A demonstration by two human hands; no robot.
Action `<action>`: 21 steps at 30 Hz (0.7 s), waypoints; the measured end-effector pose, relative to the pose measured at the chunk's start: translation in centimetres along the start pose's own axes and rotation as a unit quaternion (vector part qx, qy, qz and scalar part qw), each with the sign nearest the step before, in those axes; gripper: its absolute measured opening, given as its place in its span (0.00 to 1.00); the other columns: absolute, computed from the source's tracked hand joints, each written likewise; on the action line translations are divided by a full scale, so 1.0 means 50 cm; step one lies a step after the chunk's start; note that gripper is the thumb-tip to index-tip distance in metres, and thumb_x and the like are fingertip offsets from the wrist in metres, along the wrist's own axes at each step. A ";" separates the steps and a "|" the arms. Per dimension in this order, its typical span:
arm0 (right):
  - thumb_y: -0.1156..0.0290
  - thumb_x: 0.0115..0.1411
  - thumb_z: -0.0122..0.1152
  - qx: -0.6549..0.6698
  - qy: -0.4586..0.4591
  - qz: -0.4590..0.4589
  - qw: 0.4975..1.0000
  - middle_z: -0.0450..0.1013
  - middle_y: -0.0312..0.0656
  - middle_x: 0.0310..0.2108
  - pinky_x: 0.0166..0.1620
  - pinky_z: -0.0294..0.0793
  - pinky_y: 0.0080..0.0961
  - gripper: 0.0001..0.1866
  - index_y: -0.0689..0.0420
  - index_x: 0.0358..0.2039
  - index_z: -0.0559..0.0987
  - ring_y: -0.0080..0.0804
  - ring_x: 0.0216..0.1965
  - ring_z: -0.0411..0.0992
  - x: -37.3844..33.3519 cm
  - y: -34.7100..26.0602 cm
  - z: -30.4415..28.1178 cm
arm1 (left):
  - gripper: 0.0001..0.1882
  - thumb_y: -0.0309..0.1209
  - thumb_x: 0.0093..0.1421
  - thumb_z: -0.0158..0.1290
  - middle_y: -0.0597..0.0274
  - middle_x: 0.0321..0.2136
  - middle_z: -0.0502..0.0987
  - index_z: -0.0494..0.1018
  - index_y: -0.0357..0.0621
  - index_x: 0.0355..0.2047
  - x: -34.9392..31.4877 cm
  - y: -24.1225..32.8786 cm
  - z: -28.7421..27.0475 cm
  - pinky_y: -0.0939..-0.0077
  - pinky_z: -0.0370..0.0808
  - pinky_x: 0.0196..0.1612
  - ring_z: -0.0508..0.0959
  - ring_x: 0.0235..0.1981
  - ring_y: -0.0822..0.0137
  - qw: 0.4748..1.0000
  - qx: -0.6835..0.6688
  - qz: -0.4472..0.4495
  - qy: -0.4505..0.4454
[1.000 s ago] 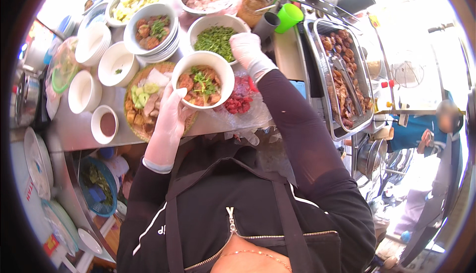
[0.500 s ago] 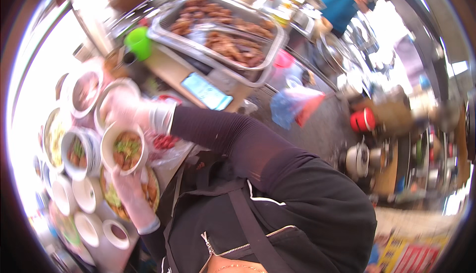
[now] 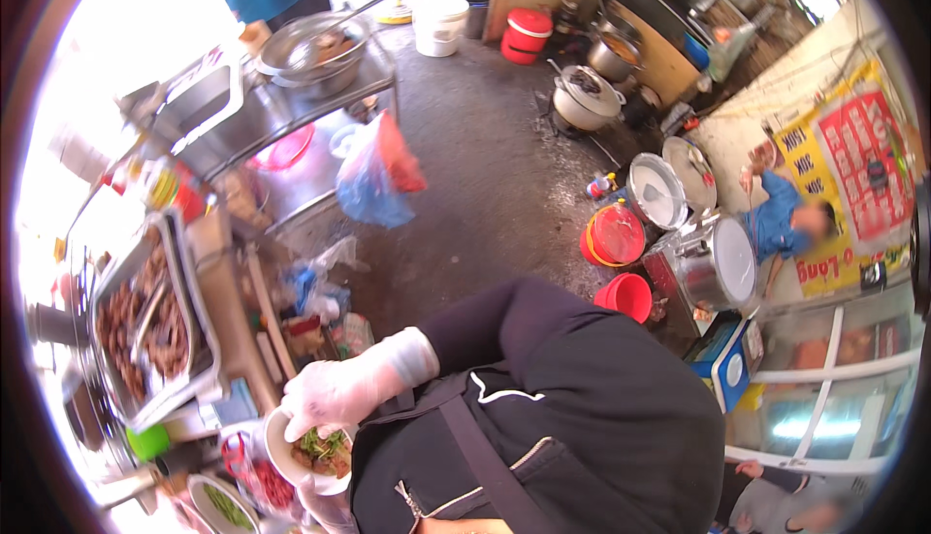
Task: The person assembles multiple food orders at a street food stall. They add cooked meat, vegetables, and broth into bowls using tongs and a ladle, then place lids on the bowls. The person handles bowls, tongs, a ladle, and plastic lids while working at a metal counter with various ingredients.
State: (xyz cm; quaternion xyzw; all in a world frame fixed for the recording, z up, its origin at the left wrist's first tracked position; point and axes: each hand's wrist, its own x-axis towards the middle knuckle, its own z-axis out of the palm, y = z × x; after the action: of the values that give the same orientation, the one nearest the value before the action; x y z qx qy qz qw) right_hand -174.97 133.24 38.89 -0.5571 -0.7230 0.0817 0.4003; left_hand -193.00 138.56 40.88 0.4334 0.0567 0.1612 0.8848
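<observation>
A white bowl [image 3: 315, 452] of noodles with greens and meat is held low in front of my dark jacket. My left hand [image 3: 325, 510], in a thin clear glove, supports it from below, mostly hidden by the picture's lower edge. My right hand [image 3: 335, 393], also gloved, lies over the bowl's upper rim with its fingers bent down onto it. Whether those fingers pinch any food is hidden.
A metal tray of brown meat [image 3: 145, 321] with tongs sits on the counter at the left, with a green cup [image 3: 147, 442] and a dish of greens [image 3: 228, 505] below. Blue and red bags [image 3: 373, 180] hang off a steel stand. Red buckets [image 3: 616, 233] and lidded pots [image 3: 718, 262] stand on the floor at the right; a person in blue [image 3: 786, 219] is there.
My head has swung far to the right, so the counter slid to the left edge and the floor came into view. Both hands stay at the bowl, which moved off the counter toward my body.
</observation>
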 end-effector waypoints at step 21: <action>0.69 0.65 0.59 0.075 0.519 0.463 0.715 0.78 0.38 0.31 0.37 0.76 0.23 0.12 0.62 0.45 0.80 0.22 0.33 0.76 -1.139 0.461 -1.003 | 0.35 0.43 0.61 0.46 0.52 0.62 0.63 0.55 0.45 0.66 1.075 -0.829 0.607 0.48 0.67 0.61 0.67 0.61 0.49 0.905 0.006 -0.424 -0.027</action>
State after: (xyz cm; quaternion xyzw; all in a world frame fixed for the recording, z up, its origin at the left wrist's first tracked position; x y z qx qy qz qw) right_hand -120.96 75.63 31.49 -0.7452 -0.0448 0.0081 0.6653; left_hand -125.34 110.09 29.19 0.3780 0.2125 -0.2416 0.8681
